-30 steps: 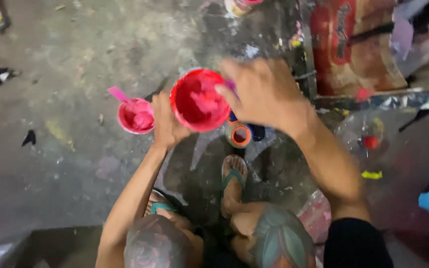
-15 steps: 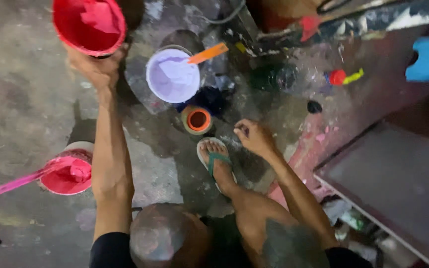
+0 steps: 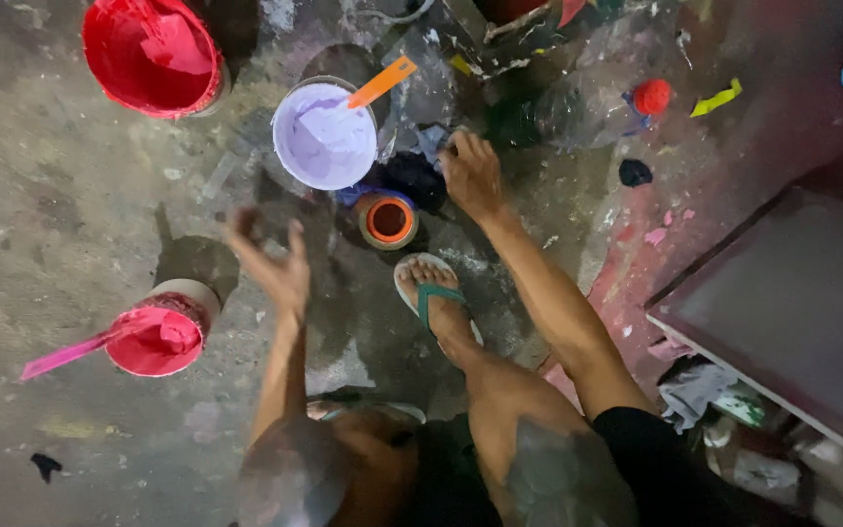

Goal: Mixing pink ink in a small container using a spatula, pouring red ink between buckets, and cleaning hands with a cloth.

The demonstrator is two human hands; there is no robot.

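The right hand (image 3: pixel 470 174) rests with fingers bent on dark clutter at 5 o'clock of the lilac paint tub (image 3: pixel 324 137); the left hand (image 3: pixel 275 259) is spread wide, empty; the tub looks heavy, slippery, better gripped around its wall

- The left hand (image 3: pixel 273 262) hovers open and blurred, fingers spread, palm turned right, forearm bare.
- The right hand (image 3: pixel 471 174) reaches far, fingers curled downward, its arm stretched straight above the bent knee.
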